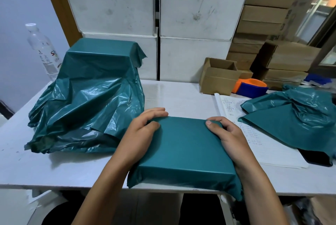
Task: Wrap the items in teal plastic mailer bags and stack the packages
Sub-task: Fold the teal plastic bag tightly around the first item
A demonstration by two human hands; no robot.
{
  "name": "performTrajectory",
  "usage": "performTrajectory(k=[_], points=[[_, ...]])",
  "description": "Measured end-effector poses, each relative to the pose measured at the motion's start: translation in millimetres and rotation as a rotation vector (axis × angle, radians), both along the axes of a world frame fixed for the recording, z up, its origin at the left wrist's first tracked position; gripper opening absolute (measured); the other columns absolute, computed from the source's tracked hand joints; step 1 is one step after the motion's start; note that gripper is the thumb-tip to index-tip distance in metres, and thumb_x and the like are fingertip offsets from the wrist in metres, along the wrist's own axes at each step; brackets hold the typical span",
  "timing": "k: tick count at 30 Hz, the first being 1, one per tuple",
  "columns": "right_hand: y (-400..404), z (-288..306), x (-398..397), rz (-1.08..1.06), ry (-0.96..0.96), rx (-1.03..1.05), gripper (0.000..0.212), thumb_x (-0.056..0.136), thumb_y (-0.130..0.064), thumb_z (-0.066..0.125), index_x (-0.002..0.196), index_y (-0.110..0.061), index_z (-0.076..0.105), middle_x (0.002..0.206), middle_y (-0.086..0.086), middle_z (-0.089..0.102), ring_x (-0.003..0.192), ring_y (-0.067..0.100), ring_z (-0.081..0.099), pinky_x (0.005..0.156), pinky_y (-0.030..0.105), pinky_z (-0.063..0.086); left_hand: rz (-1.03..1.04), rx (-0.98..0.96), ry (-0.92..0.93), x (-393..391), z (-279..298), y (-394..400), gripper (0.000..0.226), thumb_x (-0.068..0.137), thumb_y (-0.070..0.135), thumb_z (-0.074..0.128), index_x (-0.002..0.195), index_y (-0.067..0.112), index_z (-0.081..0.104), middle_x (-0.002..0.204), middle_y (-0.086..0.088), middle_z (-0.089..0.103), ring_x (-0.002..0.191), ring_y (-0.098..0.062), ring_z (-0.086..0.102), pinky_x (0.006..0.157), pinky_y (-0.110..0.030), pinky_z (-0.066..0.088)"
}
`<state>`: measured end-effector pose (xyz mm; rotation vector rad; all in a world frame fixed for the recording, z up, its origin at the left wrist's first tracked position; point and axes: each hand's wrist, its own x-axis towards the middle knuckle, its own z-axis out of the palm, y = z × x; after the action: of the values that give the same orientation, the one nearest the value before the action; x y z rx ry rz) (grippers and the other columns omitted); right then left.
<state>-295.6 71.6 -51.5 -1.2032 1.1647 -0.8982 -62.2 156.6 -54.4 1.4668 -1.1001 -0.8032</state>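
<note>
A flat box-shaped package wrapped in teal plastic (pixel 185 150) lies at the front edge of the white table (pixel 72 168), its loose bag end hanging over the edge. My left hand (pixel 141 133) grips its left side, thumb on top. My right hand (pixel 227 137) grips its right side, fingers curled over the far right corner. To the left rises a stack of packages draped in crumpled teal mailer bags (pixel 87 95). Loose teal mailer bags (pixel 294 117) lie at the right.
A clear water bottle (pixel 42 50) stands at the back left. An open small cardboard box (pixel 218 75), an orange and blue tape dispenser (pixel 251 86), an open notebook (pixel 254 139) and a dark phone (pixel 316 157) sit on the right. White and brown cartons are stacked behind.
</note>
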Motion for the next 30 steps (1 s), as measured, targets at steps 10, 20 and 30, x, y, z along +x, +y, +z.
performTrajectory(k=[10,20,30], points=[[22,-29,-13,-0.021,-0.366,0.111,0.038,0.102,-0.007,0.043,0.124,-0.021,0.071,0.12,0.006,0.074,0.104,0.023,0.069,0.084,0.038,0.051,-0.153,0.015,0.372,-6,-25,29,0.053,0.08,0.018,0.051,0.129,0.032,0.067,0.124,0.008,0.072,0.102,-0.012,0.073,0.083,-0.027,0.059],[27,-37,-5,-0.06,-0.608,0.233,0.037,0.104,-0.018,0.042,0.135,-0.012,0.063,0.114,0.007,0.074,0.095,0.021,0.072,0.078,0.036,0.053,-0.132,-0.098,0.501,-13,-35,25,0.045,0.078,0.017,0.047,0.12,0.017,0.065,0.111,0.01,0.073,0.098,-0.009,0.07,0.077,-0.021,0.057],[-44,-14,12,-0.056,-0.188,0.144,0.02,0.104,-0.025,0.051,0.096,-0.022,0.069,0.083,-0.003,0.074,0.074,0.012,0.069,0.067,0.029,0.05,-0.088,-0.053,0.344,8,-16,-45,0.047,0.077,0.016,0.044,0.121,0.012,0.062,0.096,0.02,0.075,0.085,0.004,0.07,0.072,-0.013,0.054]])
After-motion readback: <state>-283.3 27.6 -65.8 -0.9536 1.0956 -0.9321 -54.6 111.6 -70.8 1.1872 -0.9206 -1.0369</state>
